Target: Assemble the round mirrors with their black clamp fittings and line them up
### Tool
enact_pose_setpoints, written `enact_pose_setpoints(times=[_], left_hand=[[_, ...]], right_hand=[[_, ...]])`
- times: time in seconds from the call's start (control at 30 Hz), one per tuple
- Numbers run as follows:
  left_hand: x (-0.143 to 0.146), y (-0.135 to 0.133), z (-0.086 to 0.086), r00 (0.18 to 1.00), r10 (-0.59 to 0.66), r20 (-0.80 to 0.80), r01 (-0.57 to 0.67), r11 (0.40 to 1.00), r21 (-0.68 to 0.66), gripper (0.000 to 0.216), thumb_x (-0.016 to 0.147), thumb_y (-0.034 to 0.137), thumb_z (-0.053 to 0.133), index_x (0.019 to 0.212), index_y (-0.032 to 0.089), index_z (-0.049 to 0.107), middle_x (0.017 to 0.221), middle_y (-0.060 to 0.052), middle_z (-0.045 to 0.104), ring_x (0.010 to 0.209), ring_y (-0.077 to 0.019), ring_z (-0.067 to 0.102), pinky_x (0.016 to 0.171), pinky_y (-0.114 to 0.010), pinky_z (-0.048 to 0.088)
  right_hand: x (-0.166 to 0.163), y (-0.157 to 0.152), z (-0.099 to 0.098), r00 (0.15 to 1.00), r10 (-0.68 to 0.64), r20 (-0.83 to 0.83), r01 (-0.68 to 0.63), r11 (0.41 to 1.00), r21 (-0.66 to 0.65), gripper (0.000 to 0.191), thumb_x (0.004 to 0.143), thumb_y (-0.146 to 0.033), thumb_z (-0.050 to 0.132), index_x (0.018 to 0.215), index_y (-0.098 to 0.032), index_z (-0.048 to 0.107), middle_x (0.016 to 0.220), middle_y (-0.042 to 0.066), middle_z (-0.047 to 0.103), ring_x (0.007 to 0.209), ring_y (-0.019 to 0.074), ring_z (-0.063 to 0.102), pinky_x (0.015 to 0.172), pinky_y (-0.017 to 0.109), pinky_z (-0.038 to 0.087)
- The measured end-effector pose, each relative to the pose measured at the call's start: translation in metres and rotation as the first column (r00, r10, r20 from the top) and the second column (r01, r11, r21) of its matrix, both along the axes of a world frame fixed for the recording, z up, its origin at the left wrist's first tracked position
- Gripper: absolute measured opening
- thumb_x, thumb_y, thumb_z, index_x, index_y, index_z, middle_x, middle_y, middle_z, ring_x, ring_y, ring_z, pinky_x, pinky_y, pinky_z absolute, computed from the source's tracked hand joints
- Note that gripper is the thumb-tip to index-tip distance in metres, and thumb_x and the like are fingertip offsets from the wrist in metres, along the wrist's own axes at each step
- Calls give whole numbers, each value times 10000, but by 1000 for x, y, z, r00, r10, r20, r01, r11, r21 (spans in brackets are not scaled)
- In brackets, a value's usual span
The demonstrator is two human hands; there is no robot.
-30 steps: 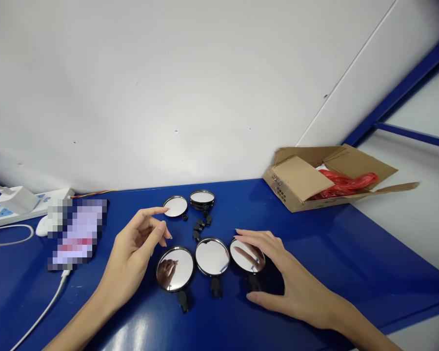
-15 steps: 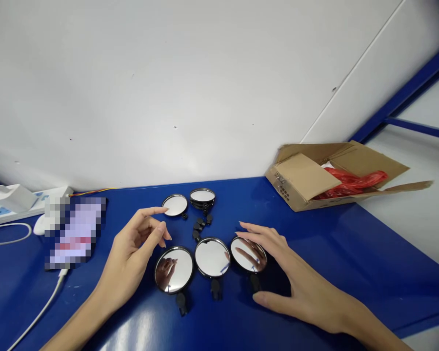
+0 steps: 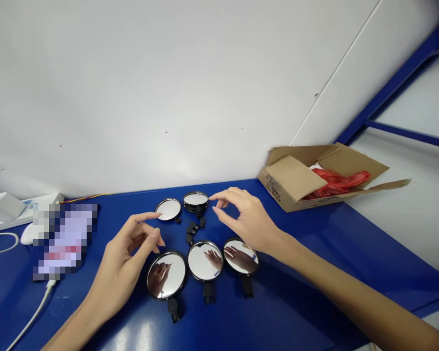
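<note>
Three round black-rimmed mirrors stand in a front row: a left mirror (image 3: 166, 275), a middle mirror (image 3: 205, 261) and a right mirror (image 3: 240, 256), each with a black clamp at its near edge. My left hand (image 3: 126, 263) hovers left of the row, fingers apart and empty, its index tip by a rear mirror (image 3: 168, 209). My right hand (image 3: 247, 214) is open, with thumb and index apart at the right edge of a stack of mirrors (image 3: 195, 199); I cannot tell if it touches. Several small black clamp pieces (image 3: 192, 229) lie between the rows.
An open cardboard box (image 3: 292, 180) holding a red plastic bag (image 3: 338, 184) sits at the back right. On the left are a phone (image 3: 68, 239) with a white cable (image 3: 32, 317) and a power strip (image 3: 29, 209). A white wall (image 3: 131, 97) rises behind the blue table (image 3: 296, 312).
My right hand has left the right front mirror and moved up and left to the rear stack. My left hand stays nearly in place. The view has shifted slightly.
</note>
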State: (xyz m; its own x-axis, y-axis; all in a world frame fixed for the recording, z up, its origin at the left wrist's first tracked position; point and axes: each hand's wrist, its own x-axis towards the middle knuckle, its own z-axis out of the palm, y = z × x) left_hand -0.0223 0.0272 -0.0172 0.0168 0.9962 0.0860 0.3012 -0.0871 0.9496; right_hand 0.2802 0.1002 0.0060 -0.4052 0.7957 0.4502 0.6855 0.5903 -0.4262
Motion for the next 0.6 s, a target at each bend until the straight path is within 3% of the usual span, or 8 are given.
enact_pose_setpoints(times=[0.13, 0.33, 0.47, 0.6], left_hand=[[0, 0, 2, 1000, -13, -2, 13, 1000, 3, 442, 1111, 602, 662, 1430, 299, 619, 923, 6, 739, 846, -210, 682, 782, -345, 518], [0, -4, 1, 999, -33, -29, 33, 999, 10, 467, 1110, 628, 648, 1468, 333, 588, 936, 11, 745, 891, -219, 701, 875, -357, 563], [-1, -7, 0, 998, 19, -62, -20, 1000, -2, 481, 1099, 651, 644, 1480, 363, 585, 947, 7, 753, 917, -227, 727, 779, -319, 575], [-4, -7, -3, 995, 20, -97, -18, 1000, 23, 509, 1080, 658, 662, 1488, 366, 579, 948, -7, 756, 909, -243, 748, 602, -272, 535]], right_hand=[[-19, 11, -7, 990, -17, 138, 15, 1000, 18, 90, 1073, -264, 745, 1130, -221, 689, 923, 5, 777, 880, 217, 710, 889, 377, 457], [-53, 13, -6, 935, -132, 328, 110, 990, 84, 258, 1130, -431, 677, 1151, -174, 671, 975, 99, 817, 919, 282, 753, 925, 410, 443], [-67, 16, 0, 885, -252, 391, 217, 967, 133, 460, 1153, -560, 577, 1225, -119, 689, 878, 149, 822, 838, 329, 785, 849, 428, 467], [-70, 19, 4, 866, -274, 417, 249, 962, 115, 359, 1113, -489, 660, 1228, -152, 700, 833, 117, 832, 773, 308, 789, 782, 396, 465]])
